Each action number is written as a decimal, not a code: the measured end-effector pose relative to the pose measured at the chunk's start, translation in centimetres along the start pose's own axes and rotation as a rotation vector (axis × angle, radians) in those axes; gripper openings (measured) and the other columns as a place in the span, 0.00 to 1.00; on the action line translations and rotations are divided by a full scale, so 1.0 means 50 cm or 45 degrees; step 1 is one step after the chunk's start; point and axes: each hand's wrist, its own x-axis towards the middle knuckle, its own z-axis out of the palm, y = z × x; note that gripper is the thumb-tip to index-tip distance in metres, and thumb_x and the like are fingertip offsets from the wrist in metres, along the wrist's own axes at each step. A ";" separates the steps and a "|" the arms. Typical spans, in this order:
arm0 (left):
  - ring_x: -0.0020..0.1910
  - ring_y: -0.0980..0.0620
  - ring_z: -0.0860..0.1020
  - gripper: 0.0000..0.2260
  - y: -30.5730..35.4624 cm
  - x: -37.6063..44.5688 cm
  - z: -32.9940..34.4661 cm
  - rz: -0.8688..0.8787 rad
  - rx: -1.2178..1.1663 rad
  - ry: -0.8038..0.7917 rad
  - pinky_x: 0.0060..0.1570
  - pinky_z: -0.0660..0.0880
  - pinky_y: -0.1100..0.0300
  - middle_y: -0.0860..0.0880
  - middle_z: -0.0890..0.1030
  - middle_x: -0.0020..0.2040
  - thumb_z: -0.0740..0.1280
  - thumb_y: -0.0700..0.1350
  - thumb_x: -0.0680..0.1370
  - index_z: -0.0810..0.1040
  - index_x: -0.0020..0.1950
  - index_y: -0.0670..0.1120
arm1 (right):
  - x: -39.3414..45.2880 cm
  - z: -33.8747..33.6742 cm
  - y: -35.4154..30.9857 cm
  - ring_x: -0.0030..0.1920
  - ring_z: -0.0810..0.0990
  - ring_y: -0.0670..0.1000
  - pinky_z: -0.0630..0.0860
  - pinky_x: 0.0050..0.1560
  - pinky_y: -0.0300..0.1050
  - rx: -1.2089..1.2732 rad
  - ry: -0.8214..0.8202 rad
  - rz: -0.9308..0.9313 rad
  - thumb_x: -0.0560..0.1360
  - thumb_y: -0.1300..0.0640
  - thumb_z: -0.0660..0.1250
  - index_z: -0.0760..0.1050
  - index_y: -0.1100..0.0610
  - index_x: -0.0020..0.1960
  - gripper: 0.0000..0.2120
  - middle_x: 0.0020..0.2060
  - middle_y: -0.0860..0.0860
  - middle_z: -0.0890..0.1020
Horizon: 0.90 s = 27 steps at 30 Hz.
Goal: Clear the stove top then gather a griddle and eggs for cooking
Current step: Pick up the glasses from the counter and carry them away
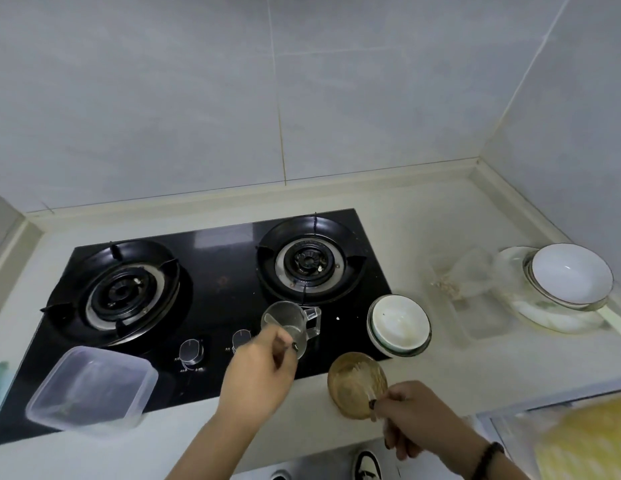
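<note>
A black glass stove top (219, 282) with two burners fills the middle of the counter. My left hand (260, 372) is closed around a clear glass measuring cup (291, 323) at the stove's front edge, near the knobs. My right hand (413, 420) grips the rim of a brown wooden bowl (356, 382) on the counter just right of the stove. A clear plastic container (94, 386) rests on the stove's front left corner. A stack of white bowls (399, 323) stands at the stove's right front corner. No griddle or eggs are visible.
On the counter at the far right lie a clear plastic bag with crumbs (461, 278), a clear tray (482, 320) and a white bowl (569, 278) on a plate. Tiled walls enclose the back and right. Something yellow (586, 441) sits low right.
</note>
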 end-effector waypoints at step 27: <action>0.38 0.62 0.80 0.11 0.065 -0.168 0.183 -0.657 -0.368 0.325 0.38 0.71 0.74 0.52 0.82 0.45 0.58 0.36 0.80 0.77 0.51 0.49 | 0.114 -0.047 0.012 0.75 0.50 0.49 0.58 0.74 0.43 -1.302 -0.146 -1.176 0.70 0.41 0.69 0.43 0.48 0.77 0.47 0.74 0.45 0.47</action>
